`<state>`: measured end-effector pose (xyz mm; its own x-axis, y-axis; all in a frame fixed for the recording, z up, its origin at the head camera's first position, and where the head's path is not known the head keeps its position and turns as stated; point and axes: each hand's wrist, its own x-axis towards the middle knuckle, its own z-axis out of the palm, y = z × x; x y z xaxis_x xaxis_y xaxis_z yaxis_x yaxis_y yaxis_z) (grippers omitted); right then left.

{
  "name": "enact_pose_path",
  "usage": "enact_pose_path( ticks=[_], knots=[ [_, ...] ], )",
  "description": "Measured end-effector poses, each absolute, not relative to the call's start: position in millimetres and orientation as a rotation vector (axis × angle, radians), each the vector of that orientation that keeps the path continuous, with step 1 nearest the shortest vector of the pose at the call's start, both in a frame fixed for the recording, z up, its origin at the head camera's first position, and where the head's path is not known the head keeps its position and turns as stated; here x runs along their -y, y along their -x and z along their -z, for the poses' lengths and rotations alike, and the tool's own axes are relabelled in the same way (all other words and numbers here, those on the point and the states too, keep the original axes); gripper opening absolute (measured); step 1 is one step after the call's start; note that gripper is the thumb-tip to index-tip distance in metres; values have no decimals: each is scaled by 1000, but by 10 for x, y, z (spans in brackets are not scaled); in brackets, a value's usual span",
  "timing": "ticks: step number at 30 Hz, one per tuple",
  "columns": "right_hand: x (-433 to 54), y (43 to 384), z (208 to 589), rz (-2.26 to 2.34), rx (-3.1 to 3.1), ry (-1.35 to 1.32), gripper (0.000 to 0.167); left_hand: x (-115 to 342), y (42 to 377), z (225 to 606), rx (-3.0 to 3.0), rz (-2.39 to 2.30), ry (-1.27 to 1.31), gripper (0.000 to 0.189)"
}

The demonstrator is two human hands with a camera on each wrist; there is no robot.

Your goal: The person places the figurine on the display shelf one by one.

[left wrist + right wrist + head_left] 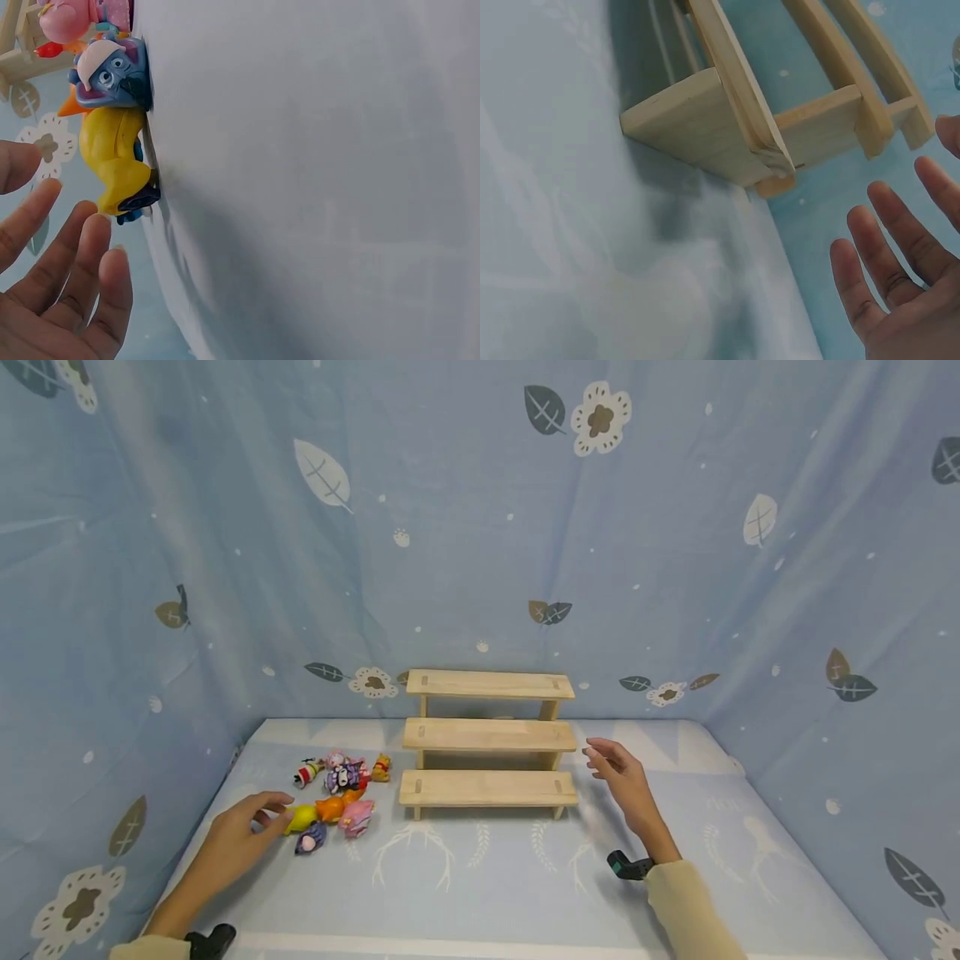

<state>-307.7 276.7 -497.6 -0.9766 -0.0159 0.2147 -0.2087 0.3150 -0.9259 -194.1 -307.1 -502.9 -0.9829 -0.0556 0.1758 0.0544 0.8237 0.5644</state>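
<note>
Several small toy figurines lie in a cluster left of a three-tier wooden stand (489, 787). My left hand (242, 839) is beside the cluster, nearest a figurine with a yellow body (120, 154). Its fingers are spread and loosely bent, with nothing held. Against the yellow one sits a blue, big-eared figurine (112, 75) with a pale cap. A pink figurine (356, 818) and an orange one (329, 809) are close by. Just off the stand's right end, my right hand (622, 777) hovers with relaxed fingers, holding nothing; the right wrist view shows them apart from the wood.
Behind the nearer toys are a purple-and-black figurine (345, 777), a red-and-white one (307, 772) and a small orange-yellow bear (381, 767). A pale blue patterned cloth (480, 902) covers the table. Blue curtains (465, 527) with leaves and flowers enclose the back and sides.
</note>
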Motion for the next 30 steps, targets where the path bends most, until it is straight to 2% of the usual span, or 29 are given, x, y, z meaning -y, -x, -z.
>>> enact_pose_path(
  ticks=[14,30],
  knots=[
    [-2529,3372,5009,-1860,2350,-244,47,3024,1913,5092,2738,885,95,26],
    [-2554,3469,5064,-2097,2329,-299,51,2809,1953,5036,2741,982,196,32]
  ],
)
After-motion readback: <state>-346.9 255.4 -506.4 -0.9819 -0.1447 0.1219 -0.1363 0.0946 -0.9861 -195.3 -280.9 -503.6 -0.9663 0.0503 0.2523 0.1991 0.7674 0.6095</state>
